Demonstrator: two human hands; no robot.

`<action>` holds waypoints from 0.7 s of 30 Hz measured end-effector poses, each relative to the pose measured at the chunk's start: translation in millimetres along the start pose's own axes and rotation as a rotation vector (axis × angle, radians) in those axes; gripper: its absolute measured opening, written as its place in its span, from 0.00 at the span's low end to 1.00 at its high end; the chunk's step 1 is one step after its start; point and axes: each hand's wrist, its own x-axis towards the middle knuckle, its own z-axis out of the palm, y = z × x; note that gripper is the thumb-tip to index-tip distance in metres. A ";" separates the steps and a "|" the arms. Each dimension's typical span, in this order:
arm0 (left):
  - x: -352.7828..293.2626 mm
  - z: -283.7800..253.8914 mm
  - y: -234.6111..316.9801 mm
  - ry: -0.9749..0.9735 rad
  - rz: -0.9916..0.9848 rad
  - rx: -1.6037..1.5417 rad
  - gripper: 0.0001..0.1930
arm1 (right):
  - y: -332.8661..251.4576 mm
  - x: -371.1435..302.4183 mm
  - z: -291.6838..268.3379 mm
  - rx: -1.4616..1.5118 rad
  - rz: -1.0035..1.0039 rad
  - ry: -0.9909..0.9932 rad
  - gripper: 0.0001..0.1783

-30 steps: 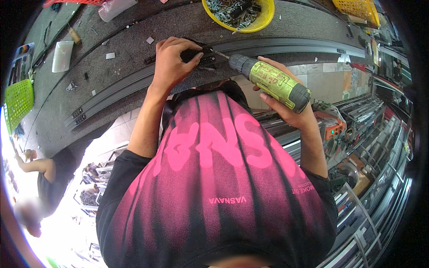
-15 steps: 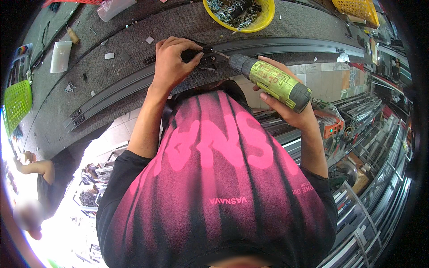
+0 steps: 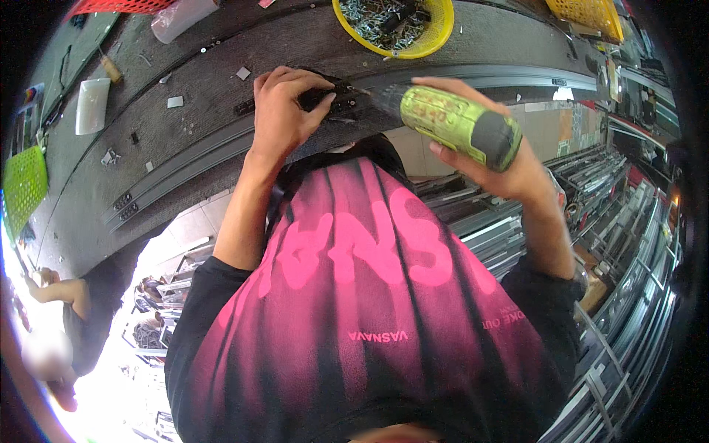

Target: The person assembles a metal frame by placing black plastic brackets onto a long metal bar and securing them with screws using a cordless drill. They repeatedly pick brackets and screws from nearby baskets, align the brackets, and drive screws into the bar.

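Note:
My left hand [image 3: 277,111] is closed with thumb and fingers pinched on a small black part [image 3: 341,94], much of it hidden by the fingers, over a long grey metal profile [image 3: 199,164] on the bench. In my right hand [image 3: 498,173] is a yellow-green and dark grey cordless drill [image 3: 447,124], its bit pointing left toward the black part. The drill's front end is blurred, and I cannot tell whether the tip touches the part.
A yellow basket [image 3: 448,35] of screws stands on the far side of the dark bench [image 3: 244,40]. Farther left are a white block [image 3: 91,107], a screwdriver [image 3: 111,69] and a green basket [image 3: 26,181]. Metal profiles [image 3: 502,244] lie stacked at right. Another person [image 3: 74,310] sits at lower left.
My right hand and forearm have shifted right, and the drill has turned slightly, its chuck now blurred. The left hand keeps its pinch on the black part, almost unmoved.

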 end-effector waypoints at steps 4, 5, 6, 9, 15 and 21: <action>0.3 -0.5 4.2 0.006 -0.025 -0.026 0.09 | -25.8 39.8 -22.7 -0.216 -0.172 -0.157 0.45; 0.6 -0.7 4.9 0.013 -0.031 -0.034 0.09 | -33.4 47.5 -28.3 -0.408 -0.185 -0.191 0.48; 1.1 -0.6 5.2 0.018 -0.037 -0.028 0.09 | -40.4 54.9 -34.0 -0.429 -0.166 -0.220 0.51; 0.9 -0.5 5.8 0.022 -0.058 -0.031 0.09 | -55.0 73.9 -40.0 -0.616 -0.265 -0.250 0.53; -0.3 -1.6 5.9 0.040 -0.062 -0.042 0.09 | -65.5 105.3 -39.0 -0.546 -0.177 -0.430 0.51; 0.7 -0.1 2.1 0.044 -0.054 -0.031 0.09 | -66.9 120.4 -42.5 -0.678 -0.316 -0.466 0.49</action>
